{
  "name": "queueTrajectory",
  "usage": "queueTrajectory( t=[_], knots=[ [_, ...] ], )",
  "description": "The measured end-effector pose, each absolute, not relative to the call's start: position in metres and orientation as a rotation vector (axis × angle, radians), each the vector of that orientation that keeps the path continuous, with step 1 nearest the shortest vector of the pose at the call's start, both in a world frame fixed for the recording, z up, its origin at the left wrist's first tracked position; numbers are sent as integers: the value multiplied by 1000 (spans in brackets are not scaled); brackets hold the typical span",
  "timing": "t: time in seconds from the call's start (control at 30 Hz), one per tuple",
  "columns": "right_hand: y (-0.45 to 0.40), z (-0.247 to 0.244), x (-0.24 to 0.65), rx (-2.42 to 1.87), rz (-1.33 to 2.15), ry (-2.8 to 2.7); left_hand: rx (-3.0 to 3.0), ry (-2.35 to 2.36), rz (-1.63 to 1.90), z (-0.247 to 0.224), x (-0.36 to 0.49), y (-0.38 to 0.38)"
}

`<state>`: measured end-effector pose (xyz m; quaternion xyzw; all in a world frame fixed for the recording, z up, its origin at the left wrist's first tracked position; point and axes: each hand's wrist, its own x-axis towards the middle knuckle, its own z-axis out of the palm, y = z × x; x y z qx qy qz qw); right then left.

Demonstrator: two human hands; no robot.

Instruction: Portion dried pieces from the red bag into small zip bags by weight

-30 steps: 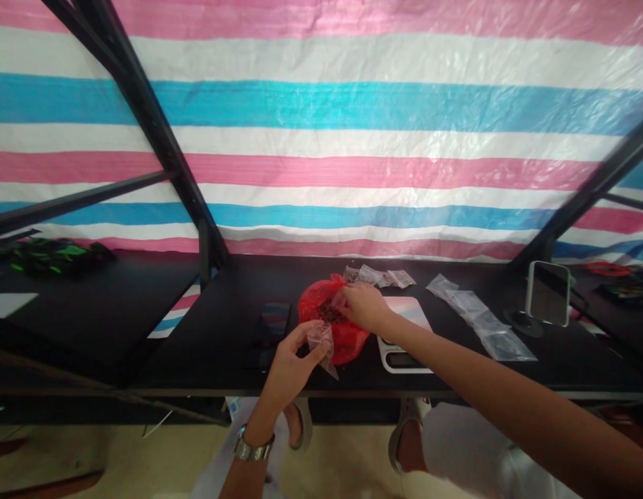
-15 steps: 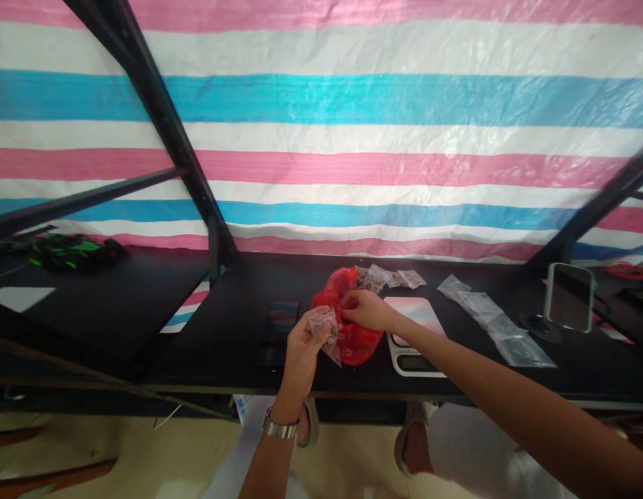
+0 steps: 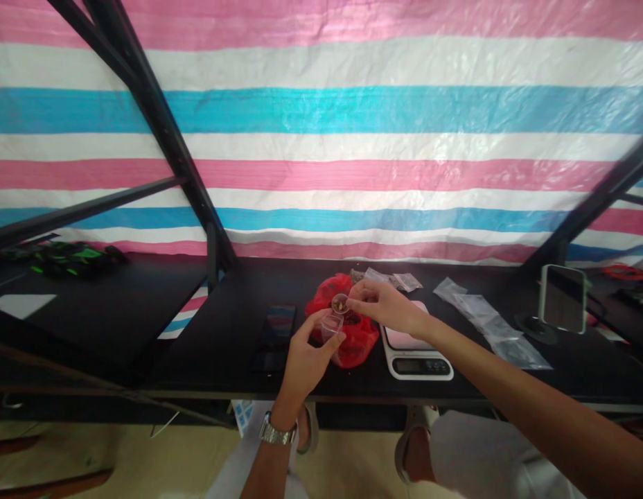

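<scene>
Over a red plastic bag (image 3: 360, 348) on the black table, my left hand (image 3: 310, 353) pinches a small clear plastic bag (image 3: 332, 324) with its mouth spread. My right hand (image 3: 381, 305) grips a small round clear cup (image 3: 340, 303) holding brownish bits, just above that bag's mouth. The red bag lies open below both hands, with dark contents partly hidden. To its right is a white scale (image 3: 423, 367), partly under my right forearm. Behind my right hand lie small filled bags (image 3: 406, 281).
Flat clear bags (image 3: 482, 315) overlap in a row right of the scale, beside a phone on a stand (image 3: 562, 298). A dark phone (image 3: 276, 333) lies left of the red bag. Black metal posts (image 3: 170, 149) and a striped sheet (image 3: 363, 166) stand behind.
My right hand has lifted out of the red bag with the cup of bits. The small bag in my left hand now has its mouth open and raised towards the cup.
</scene>
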<state>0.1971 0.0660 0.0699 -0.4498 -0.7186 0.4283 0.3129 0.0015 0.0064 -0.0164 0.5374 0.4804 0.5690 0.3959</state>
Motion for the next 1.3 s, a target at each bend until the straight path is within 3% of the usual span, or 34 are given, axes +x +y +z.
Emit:
queueTrajectory(
  t=[0.2,0.5,0.7,0.87,1.0,1.3],
  knots=[
    [42,85,194,-1027,385,-2379,1367,1212,1441,-12,9,7],
    [48,79,199,-1094,88,-2365,1342,1220,1508,-20,1,5],
    [77,49,190,-1432,64,-2647,1312,1258,1449,-20,-8,-5],
    [90,35,183,-1497,-13,-2681,1289,1118,1119,-14,2,-18],
    [92,34,191,-1520,97,-2650,1310,1065,998,-12,13,-31],
    [75,40,216,-1552,457,-2566,1274,1069,1076,-18,29,-45]
  ],
)
